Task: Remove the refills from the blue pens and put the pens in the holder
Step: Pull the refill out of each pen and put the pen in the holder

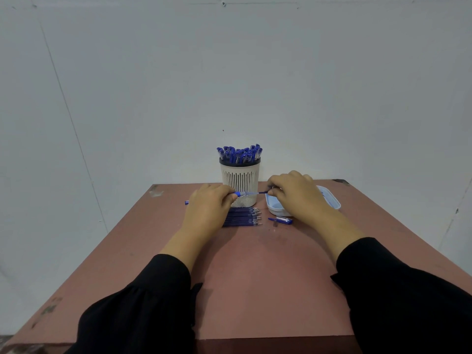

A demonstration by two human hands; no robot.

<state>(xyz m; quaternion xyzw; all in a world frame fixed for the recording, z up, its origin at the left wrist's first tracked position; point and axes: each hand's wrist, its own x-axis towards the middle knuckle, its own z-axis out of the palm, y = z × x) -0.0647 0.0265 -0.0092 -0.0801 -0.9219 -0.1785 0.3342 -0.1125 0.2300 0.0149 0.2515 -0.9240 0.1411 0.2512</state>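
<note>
Head view of a reddish-brown table (255, 277) with a matt, scuffed top, set against a pale wall (153, 85). At the far edge stands the holder (240, 183), a cream cylindrical cup with narrow vertical slots, a mesh base band and a dark rim; it is packed with upright blue pens (239, 154), whose clear barrels and blue caps rise above the rim. To its right lies a shallow, pale blue tray (332, 200) of smooth plastic with rounded corners; its contents cannot be made out. In front of the holder, a row of thin dark blue refills (242, 217) with metal tips lies side by side on the table, tips to the right. A separate blue pen cap (282, 220) lies just beside the tray's near edge. The left hand (208, 208) grips one end of a blue pen (246, 193), fingers curled round its grip section; the right hand (296, 195) pinches the other end between thumb and fingertips. The pen is held level, just in front of the holder, above the refills. Both forearms wear black sleeves (143, 302).
</note>
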